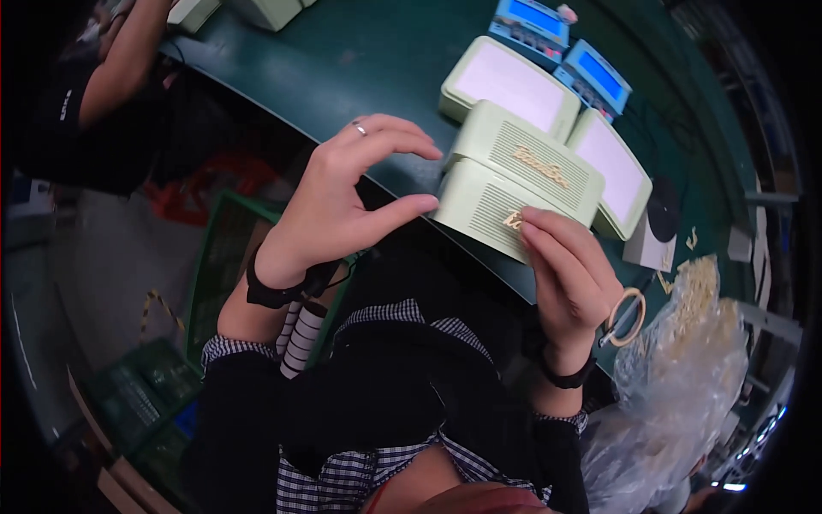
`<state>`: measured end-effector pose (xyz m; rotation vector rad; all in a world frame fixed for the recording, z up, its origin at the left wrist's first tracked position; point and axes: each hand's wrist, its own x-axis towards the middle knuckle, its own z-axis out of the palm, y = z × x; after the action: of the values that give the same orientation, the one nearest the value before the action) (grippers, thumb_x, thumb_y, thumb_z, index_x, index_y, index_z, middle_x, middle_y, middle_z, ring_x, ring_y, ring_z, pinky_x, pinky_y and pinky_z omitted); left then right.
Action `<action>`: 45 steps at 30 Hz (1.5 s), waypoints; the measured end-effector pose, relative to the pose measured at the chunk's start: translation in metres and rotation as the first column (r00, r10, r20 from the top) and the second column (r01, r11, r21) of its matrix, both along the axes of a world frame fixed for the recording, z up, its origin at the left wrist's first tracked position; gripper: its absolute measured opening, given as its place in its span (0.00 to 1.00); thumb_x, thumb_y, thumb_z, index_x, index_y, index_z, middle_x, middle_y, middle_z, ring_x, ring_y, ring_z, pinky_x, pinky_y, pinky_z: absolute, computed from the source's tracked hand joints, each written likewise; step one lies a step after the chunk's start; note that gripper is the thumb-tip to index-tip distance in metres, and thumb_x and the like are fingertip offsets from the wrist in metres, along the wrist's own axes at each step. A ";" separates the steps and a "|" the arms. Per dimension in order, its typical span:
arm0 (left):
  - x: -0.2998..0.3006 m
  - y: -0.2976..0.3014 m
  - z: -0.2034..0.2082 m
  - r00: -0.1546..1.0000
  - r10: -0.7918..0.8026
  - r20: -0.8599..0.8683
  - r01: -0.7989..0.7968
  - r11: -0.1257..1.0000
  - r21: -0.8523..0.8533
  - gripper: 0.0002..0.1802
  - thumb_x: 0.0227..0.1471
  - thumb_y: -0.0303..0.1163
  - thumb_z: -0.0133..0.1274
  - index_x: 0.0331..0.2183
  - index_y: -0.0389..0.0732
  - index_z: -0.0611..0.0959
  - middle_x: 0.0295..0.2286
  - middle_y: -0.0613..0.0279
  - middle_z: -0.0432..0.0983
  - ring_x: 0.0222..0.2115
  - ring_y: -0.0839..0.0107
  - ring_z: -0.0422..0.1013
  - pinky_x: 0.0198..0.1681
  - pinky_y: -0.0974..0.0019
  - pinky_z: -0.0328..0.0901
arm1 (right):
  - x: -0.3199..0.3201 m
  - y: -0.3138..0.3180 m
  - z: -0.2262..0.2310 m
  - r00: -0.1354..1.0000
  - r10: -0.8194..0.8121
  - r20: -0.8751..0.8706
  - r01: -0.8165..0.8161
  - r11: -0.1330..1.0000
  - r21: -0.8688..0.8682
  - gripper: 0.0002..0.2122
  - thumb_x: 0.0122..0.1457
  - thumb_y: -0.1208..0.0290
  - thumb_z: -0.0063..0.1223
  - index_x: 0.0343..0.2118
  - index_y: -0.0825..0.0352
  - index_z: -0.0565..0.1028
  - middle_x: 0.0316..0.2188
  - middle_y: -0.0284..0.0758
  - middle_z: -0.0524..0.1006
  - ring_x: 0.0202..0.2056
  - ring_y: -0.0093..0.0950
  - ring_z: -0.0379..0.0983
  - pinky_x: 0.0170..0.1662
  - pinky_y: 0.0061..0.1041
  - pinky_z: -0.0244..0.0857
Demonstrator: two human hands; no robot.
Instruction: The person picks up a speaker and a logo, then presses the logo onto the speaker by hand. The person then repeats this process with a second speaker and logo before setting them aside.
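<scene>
Gold script lettering, right of the frame's centre over the nearer pale-green case, sat pinched in the right hand while the left hand curved wide beside the case, so a finger slip could have skewed or dropped it.

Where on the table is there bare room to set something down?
The widest bare patch of green table lies beyond the left hand, between the pale-green case at the top and the blue-screened devices. The right side is crowded: grilled cases, gold pieces, plastic bag.
</scene>
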<state>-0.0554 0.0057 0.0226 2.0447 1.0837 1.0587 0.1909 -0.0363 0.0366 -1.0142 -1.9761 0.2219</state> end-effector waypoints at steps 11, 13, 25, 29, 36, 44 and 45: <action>0.000 0.012 -0.009 0.998 -0.054 0.040 0.053 0.998 0.029 0.20 0.37 0.27 0.65 0.38 0.37 0.82 0.41 0.55 0.77 0.44 0.61 0.72 0.51 0.62 0.64 | -0.004 0.007 -0.004 0.992 0.011 0.127 -0.016 0.999 0.036 0.11 0.39 0.87 0.61 0.30 0.75 0.79 0.32 0.40 0.80 0.30 0.35 0.74 0.32 0.25 0.70; 0.005 0.014 -0.008 0.996 -0.086 0.037 0.083 0.995 0.058 0.21 0.37 0.28 0.66 0.39 0.37 0.82 0.42 0.55 0.76 0.45 0.61 0.72 0.52 0.62 0.63 | -0.002 0.005 -0.004 0.990 0.006 0.140 -0.007 1.000 0.011 0.12 0.40 0.86 0.62 0.31 0.74 0.80 0.32 0.39 0.80 0.32 0.36 0.74 0.34 0.27 0.70; 0.060 0.005 -0.027 0.940 -0.036 0.340 0.123 0.964 -0.236 0.46 0.40 0.30 0.65 0.60 0.41 0.62 0.58 0.46 0.50 0.60 0.58 0.53 0.61 0.59 0.52 | 0.015 -0.007 -0.013 0.980 -0.198 -0.020 0.190 0.960 -0.205 0.25 0.43 0.69 0.66 0.47 0.69 0.75 0.55 0.47 0.64 0.54 0.40 0.63 0.59 0.39 0.55; 0.064 0.007 -0.025 0.977 -0.067 0.202 0.093 0.988 -0.123 0.46 0.41 0.29 0.64 0.60 0.39 0.60 0.58 0.47 0.52 0.60 0.60 0.52 0.62 0.59 0.50 | 0.006 -0.002 -0.026 0.868 -0.413 -0.275 0.267 0.856 -0.443 0.31 0.45 0.70 0.64 0.55 0.69 0.68 0.58 0.47 0.61 0.56 0.37 0.61 0.61 0.35 0.53; 0.070 -0.003 -0.033 0.921 -0.007 0.390 0.121 0.955 -0.269 0.47 0.42 0.28 0.64 0.60 0.37 0.58 0.56 0.48 0.55 0.59 0.61 0.55 0.60 0.61 0.55 | 0.002 -0.001 -0.024 0.797 -0.389 -0.461 0.079 0.825 -0.560 0.34 0.47 0.73 0.61 0.59 0.73 0.62 0.56 0.45 0.63 0.57 0.35 0.62 0.61 0.31 0.52; 0.073 -0.006 -0.014 0.981 0.013 0.193 0.035 0.969 -0.244 0.49 0.42 0.27 0.65 0.61 0.37 0.56 0.53 0.49 0.59 0.56 0.63 0.59 0.59 0.63 0.57 | 0.005 -0.003 -0.029 0.740 -0.321 -0.591 -0.087 0.825 -0.558 0.33 0.47 0.76 0.64 0.57 0.69 0.62 0.53 0.41 0.62 0.54 0.32 0.63 0.56 0.29 0.61; 0.073 -0.006 -0.013 0.990 -0.002 0.141 0.037 0.969 -0.246 0.49 0.42 0.27 0.65 0.61 0.37 0.56 0.53 0.50 0.59 0.56 0.63 0.59 0.59 0.63 0.57 | 0.005 -0.003 -0.032 0.738 -0.322 -0.593 -0.079 0.831 -0.550 0.33 0.47 0.77 0.64 0.57 0.69 0.62 0.53 0.41 0.62 0.54 0.32 0.63 0.56 0.29 0.61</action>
<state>0.0179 -0.0001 0.0097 1.7541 1.0644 0.9866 0.1963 -0.0394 0.0050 -1.1984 -1.1711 0.9855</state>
